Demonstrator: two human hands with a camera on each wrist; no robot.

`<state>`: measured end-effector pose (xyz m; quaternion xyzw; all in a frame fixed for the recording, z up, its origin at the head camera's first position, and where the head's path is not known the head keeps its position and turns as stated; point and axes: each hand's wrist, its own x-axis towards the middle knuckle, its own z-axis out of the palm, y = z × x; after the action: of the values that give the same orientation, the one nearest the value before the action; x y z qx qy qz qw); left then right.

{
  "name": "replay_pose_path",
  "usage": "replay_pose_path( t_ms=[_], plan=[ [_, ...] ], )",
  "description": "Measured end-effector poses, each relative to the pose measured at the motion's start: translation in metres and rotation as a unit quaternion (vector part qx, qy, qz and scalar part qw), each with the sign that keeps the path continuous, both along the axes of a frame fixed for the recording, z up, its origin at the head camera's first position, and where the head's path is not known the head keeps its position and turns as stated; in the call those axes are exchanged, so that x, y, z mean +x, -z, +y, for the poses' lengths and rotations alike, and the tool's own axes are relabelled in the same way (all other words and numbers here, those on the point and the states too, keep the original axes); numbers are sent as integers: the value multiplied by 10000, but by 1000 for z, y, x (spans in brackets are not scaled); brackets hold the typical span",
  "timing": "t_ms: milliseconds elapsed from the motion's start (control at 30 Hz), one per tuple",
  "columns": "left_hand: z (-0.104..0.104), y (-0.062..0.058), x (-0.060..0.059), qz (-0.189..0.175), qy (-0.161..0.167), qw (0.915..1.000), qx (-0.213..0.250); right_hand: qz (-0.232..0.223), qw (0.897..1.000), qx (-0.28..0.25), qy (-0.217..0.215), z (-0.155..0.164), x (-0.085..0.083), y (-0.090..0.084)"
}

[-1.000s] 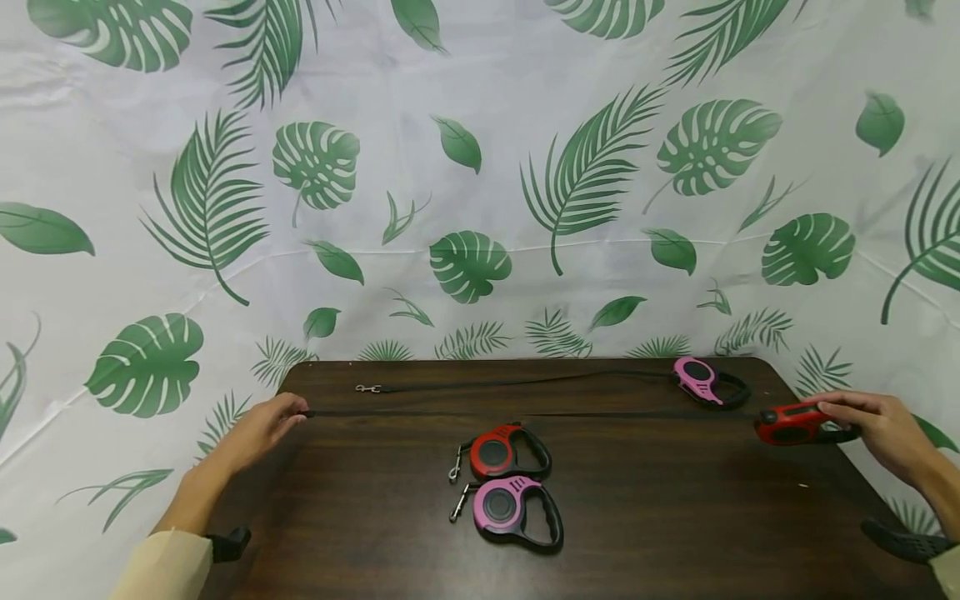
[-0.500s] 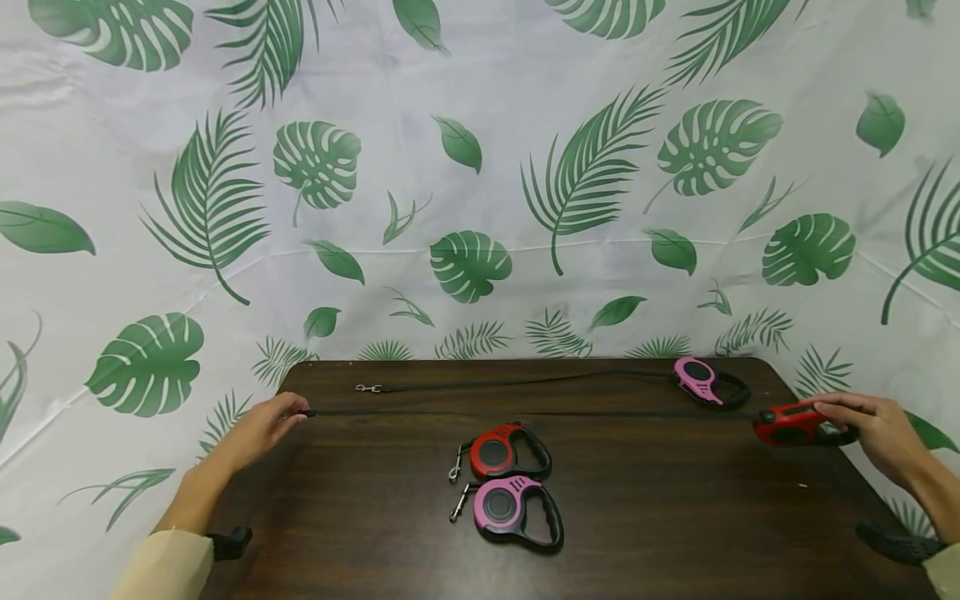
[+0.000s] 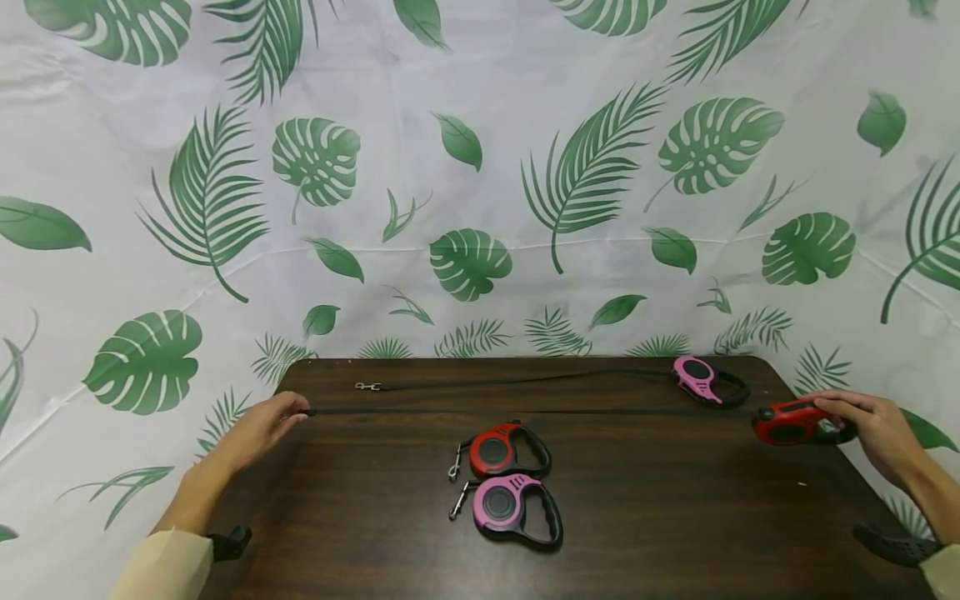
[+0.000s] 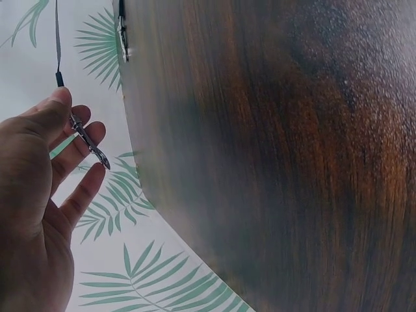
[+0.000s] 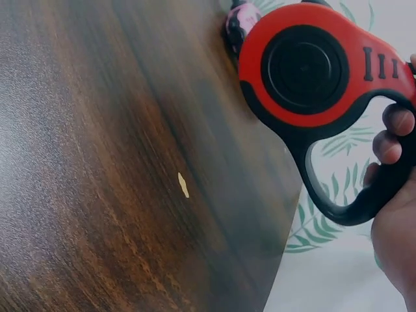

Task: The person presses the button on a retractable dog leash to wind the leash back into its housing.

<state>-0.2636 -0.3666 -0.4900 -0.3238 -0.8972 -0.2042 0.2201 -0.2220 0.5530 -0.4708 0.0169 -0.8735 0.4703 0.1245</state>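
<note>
Hands (image 3: 258, 427) (image 3: 873, 425) stretch red leash (image 3: 787, 423) cord (image 3: 525, 412) taut across table (image 3: 675, 517).

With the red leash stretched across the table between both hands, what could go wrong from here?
The left hand only pinches the metal clip; if it slips, the taut cord could whip back toward the red leash housing held by the right hand. A snapping cord might also knock the two retracted leashes beneath it.
</note>
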Motion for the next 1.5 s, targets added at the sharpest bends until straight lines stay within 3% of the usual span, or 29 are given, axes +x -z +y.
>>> replay_pose_path(
  t_ms=[267,633,933,1133,1267,1500],
  plan=[
    [5,-1,1,-55,-7,10000,50,-5,9995,310,2,-7,-2,0],
    [10,2,-1,179,160,9996,134,-47,9991,347,-235,-17,-2,-3],
    [16,-1,2,-100,-41,9999,122,178,9984,370,-388,-26,-3,-3],
    [20,-2,4,-168,-58,9998,99,226,9967,691,-357,-31,-5,-3],
    [22,-1,5,-292,-48,9995,94,224,9967,622,-466,-36,-6,-2],
    [26,-1,6,-270,-50,9996,116,198,9964,597,-561,-49,-7,-3]
  ],
)
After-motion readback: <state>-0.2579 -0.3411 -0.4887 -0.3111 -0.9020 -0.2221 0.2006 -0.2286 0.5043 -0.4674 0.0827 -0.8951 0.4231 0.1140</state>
